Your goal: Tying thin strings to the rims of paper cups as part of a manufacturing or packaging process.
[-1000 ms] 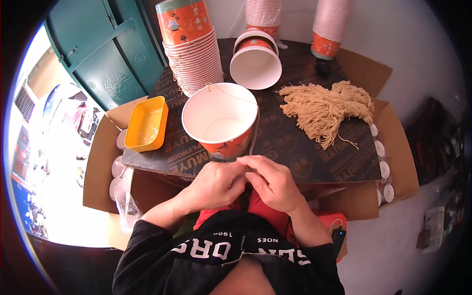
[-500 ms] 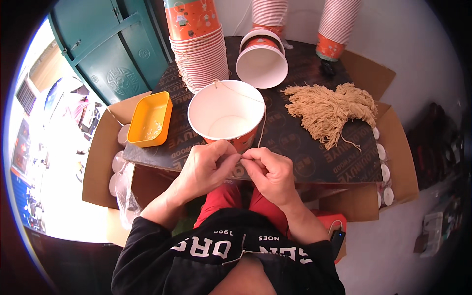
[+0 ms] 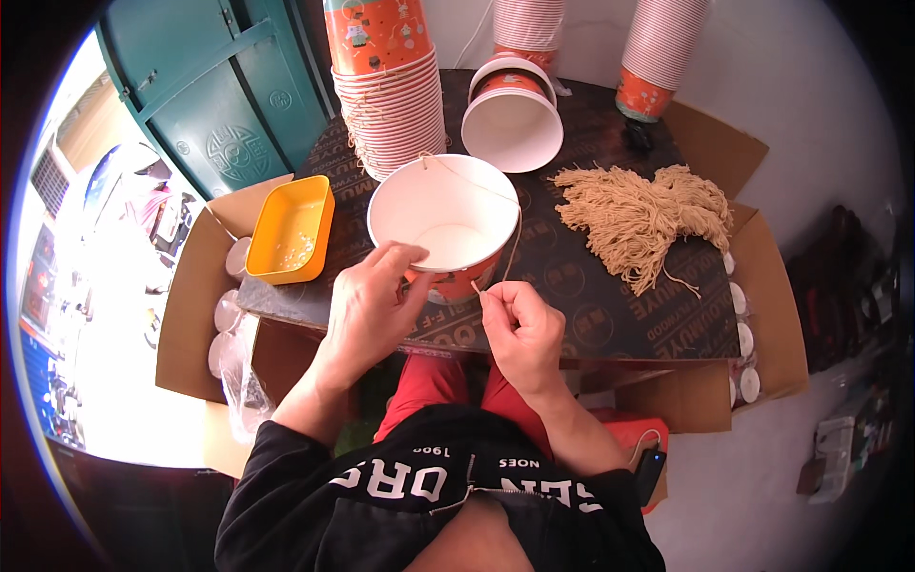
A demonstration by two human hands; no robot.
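Note:
An orange paper bucket (image 3: 444, 224) with a white inside stands upright on the dark board (image 3: 591, 296). My left hand (image 3: 367, 310) grips its near rim with thumb and fingers. My right hand (image 3: 519, 329) pinches the end of a thin tan string (image 3: 512, 250) that runs up over the bucket's right rim and across its mouth. Both hands are at the board's front edge, above my red-clothed knees.
A tall stack of orange buckets (image 3: 386, 91) stands behind, one bucket (image 3: 512, 119) lies on its side, more stacks (image 3: 658, 52) at the back. A pile of tan strings (image 3: 643, 219) lies right. A yellow tray (image 3: 291, 229) sits left. Cardboard box flaps (image 3: 195, 305) surround the board.
My hands have moved apart: the left went to the bucket's rim, the right drew the string end out to the right. The bucket sits a little farther from me.

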